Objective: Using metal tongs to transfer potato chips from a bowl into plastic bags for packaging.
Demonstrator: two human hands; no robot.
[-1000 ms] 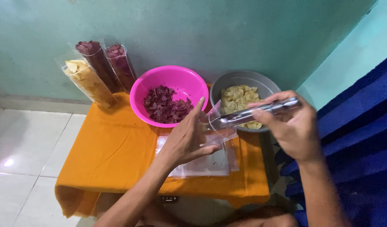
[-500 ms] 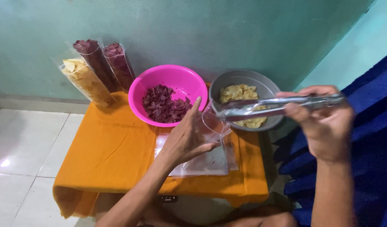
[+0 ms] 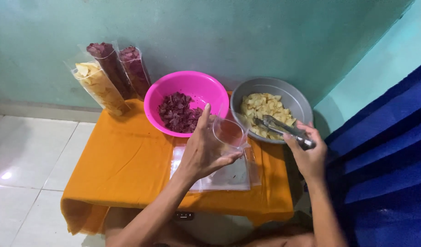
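From the head camera, looking down: the left hand [image 3: 205,148] grips a clear plastic bag [image 3: 229,133] and holds its mouth open and upright, thumb on one side, fingers curled round the other. The bag hangs just above the worktop [image 3: 123,164] — a small table draped in orange cloth — between the two bowls. Whether anything is in the bag cannot be told.

The right hand [image 3: 309,155] is closed round the handle end of a pair of metal tongs [image 3: 283,129]. The tips of the tongs reach down into the grey metal bowl [image 3: 290,93] among pale yellow chips [image 3: 260,107]; whether they have pinched any chip is not clear.

Left of the grey bowl, and touching it or nearly so, stands a pink plastic bowl [image 3: 192,82] with dark red-purple chips [image 3: 176,114] heaped in it. Under the left hand a stack of flat clear bags [image 3: 219,180] lies on the orange cloth.

At the back left corner of the worktop three filled, sealed bags lean against the teal wall [image 3: 247,32] — one of yellow chips [image 3: 99,87], and two of dark red chips [image 3: 121,68] just beside it. White floor tiles [image 3: 22,155] show on the left, a blue cloth [image 3: 384,155] on the right.
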